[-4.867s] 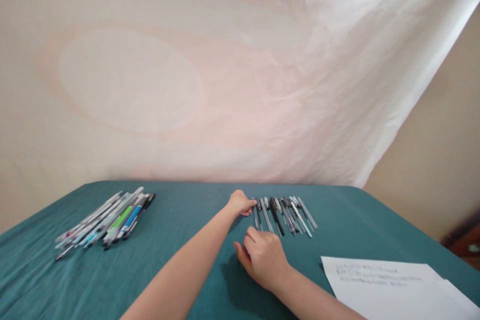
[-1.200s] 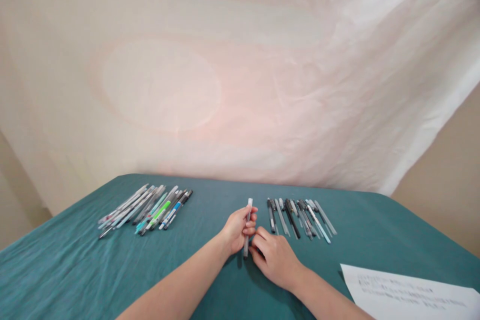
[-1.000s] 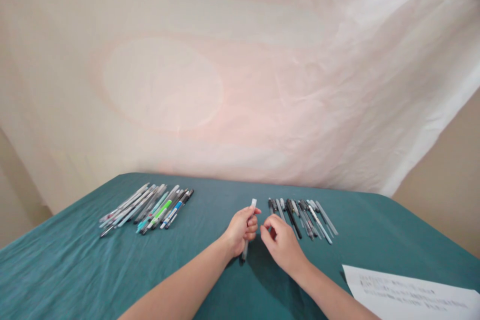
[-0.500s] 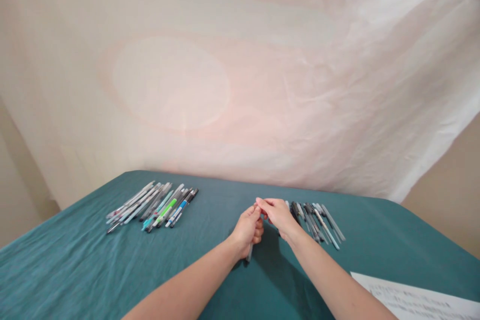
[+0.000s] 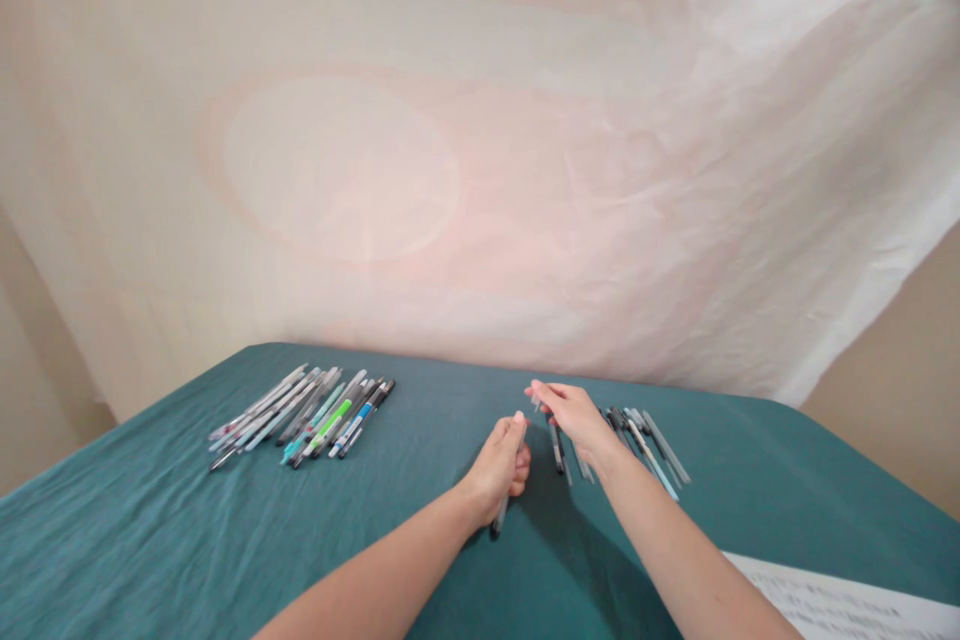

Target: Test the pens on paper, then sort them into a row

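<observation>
My left hand (image 5: 501, 468) is closed around a grey pen (image 5: 501, 518). The pen slants, its dark end sticking out below the fist and its upper part running up under my thumb. Up and to the right, my right hand (image 5: 568, 414) pinches a small clear piece (image 5: 535, 401) that looks like a pen cap. It is apart from the pen. Beneath and beside that hand lie several grey and black pens (image 5: 556, 448), partly covered by the hand and wrist.
A larger spread of pens (image 5: 300, 420), some with green and blue bands, lies at the left on the teal tablecloth (image 5: 420, 400). More pens (image 5: 651, 450) lie right of my right wrist. A printed sheet (image 5: 847, 600) is at the lower right, and a pale cloth (image 5: 480, 170) hangs behind.
My hands were together and have come apart. The right one moved up and to the right with the small clear cap, while the left stays nearly in place holding the pen.
</observation>
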### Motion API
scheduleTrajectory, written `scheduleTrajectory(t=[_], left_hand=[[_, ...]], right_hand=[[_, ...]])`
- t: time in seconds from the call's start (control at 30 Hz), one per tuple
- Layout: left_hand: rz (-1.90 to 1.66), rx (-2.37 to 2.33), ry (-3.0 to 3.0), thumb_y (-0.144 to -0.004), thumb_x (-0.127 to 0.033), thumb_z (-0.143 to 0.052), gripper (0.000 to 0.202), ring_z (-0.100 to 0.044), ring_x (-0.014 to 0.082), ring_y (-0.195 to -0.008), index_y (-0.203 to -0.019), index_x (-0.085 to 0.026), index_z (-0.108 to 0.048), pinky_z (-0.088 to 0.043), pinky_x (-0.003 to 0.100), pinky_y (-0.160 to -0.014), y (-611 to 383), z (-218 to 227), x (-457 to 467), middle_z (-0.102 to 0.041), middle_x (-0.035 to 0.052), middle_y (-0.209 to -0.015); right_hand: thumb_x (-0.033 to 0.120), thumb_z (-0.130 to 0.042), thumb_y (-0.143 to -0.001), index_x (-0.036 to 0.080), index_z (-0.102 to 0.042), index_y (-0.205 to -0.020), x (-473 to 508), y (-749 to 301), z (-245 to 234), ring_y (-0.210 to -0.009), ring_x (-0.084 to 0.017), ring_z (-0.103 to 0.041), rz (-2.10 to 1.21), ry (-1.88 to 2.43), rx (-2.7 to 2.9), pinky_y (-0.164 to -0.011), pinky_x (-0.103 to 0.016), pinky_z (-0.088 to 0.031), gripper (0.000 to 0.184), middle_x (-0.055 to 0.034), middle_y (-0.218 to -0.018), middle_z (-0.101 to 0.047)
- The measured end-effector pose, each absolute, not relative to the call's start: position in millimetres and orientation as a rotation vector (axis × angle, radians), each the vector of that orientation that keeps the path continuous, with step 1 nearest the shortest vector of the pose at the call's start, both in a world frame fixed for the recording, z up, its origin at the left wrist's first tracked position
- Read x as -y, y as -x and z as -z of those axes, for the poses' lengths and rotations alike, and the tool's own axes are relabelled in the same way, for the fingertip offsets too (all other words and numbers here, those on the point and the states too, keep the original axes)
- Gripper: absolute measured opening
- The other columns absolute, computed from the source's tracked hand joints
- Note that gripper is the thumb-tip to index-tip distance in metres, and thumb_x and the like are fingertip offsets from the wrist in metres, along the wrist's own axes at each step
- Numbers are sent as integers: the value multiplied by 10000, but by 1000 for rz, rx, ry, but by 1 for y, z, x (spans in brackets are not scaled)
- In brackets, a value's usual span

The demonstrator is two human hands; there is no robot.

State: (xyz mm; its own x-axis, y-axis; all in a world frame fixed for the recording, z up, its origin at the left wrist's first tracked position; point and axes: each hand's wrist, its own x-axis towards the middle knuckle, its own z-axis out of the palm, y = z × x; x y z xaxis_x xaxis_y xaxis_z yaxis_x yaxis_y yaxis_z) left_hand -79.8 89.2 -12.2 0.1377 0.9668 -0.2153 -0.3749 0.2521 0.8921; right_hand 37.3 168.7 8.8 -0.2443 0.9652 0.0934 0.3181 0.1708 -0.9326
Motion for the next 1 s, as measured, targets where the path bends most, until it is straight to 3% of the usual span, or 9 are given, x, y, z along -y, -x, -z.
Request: scheduleTrajectory(t=[0.07, 0.27, 0.4, 0.6, 1.0], left_hand=[[-1172, -948, -754, -735, -558, -453, 376, -200, 18, -345, -883, -217, -396, -71, 155, -369, 80, 16, -91, -330, -97, -500], [-1236, -905, -711, -712, -459, -524, 316, -221, 13, -348, -843, -205, -391, -76, 154, -370, 82, 24, -96, -374, -84, -523], [-1236, -906, -714, -704, -454, -537, 319, -229, 12, -353, -832, -204, -385, -79, 154, -370, 82, 25, -97, -380, -82, -536], [-1231, -900, -722, -733, -427, -507, 277, -241, 20, -361, -840, -206, -379, -86, 158, -366, 82, 24, -97, -387, -76, -541], [-1221, -860, -738, -751, -419, -503, 272, -283, 26, -371, -864, -206, -378, -105, 149, -362, 83, 28, -98, -394, -71, -552]], right_hand=[[477, -429, -764, 119, -654, -896, -185, -47, -5, -590, -124, -536, -934, 1283, 1773, -486, -212, -379, 444, -49, -704, -640], [323, -584, -669, 115, -639, -820, -219, -56, 14, -594, -133, -562, -748, 1376, 1899, -562, -232, -393, 263, -55, -684, -653], [308, -594, -664, 147, -638, -678, -225, -48, 22, -580, -141, -563, -633, 1440, 1986, -558, -235, -374, 168, -49, -641, -652], [296, -596, -678, 177, -639, -616, -225, -40, 27, -608, -146, -567, -473, 1499, 2059, -579, -235, -358, 141, -40, -635, -656], [232, -529, -727, 158, -663, -789, -217, -53, 15, -790, -164, -580, -377, 1349, 2149, -747, -259, -383, 166, -63, -832, -670]])
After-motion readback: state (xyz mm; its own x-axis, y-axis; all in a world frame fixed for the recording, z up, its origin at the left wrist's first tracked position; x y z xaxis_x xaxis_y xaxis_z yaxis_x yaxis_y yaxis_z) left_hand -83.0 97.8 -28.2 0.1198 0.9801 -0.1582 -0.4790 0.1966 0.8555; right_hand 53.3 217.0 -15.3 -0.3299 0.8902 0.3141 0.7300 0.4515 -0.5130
